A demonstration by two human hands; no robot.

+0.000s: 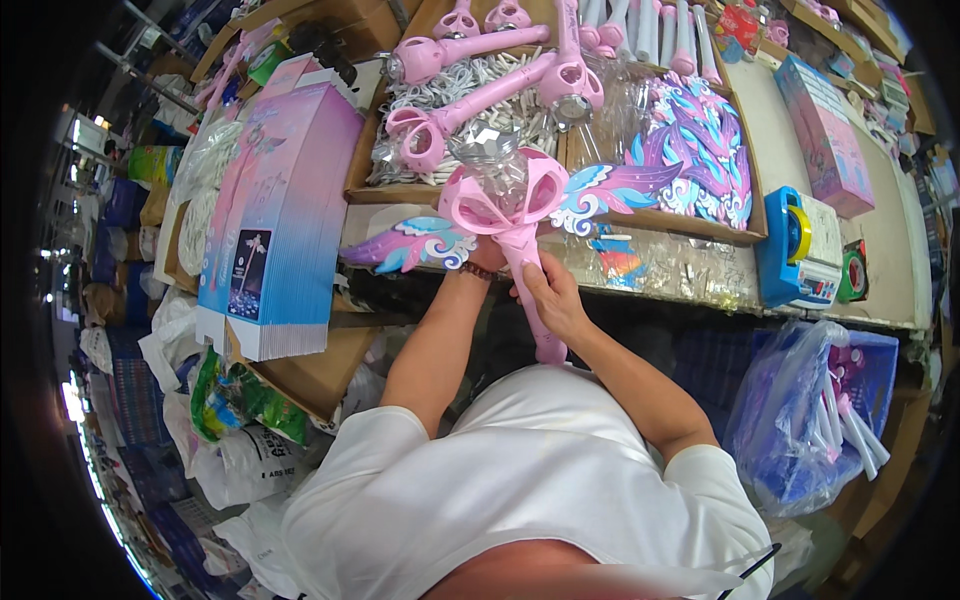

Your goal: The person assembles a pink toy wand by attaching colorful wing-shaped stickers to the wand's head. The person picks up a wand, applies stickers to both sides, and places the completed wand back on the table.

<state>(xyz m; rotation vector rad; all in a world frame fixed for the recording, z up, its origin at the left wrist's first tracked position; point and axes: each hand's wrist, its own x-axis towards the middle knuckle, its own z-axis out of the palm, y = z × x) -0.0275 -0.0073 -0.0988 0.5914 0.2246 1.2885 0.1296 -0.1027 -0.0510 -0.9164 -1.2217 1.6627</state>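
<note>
In front of my body I hold a pink toy wand (530, 300), its open-frame head away from me and its handle end close to my shirt. A clear faceted ball (497, 165) shows in the head. Purple and blue wings stick out on both sides, a left wing (410, 245) and a right wing (615, 190). My right hand (557, 303) is closed around the handle, thumb on top. My left hand (488, 255) reaches behind the wand just below the head; its fingers are hidden there.
Beyond the wand, a cardboard tray holds white cords (450, 95), more pink wands (480, 110) and a pile of wing pieces (700, 150). Folded printed boxes (290, 210) stand at left. A blue tape dispenser (800, 250) sits at right, above a blue bin (870, 370) lined with plastic.
</note>
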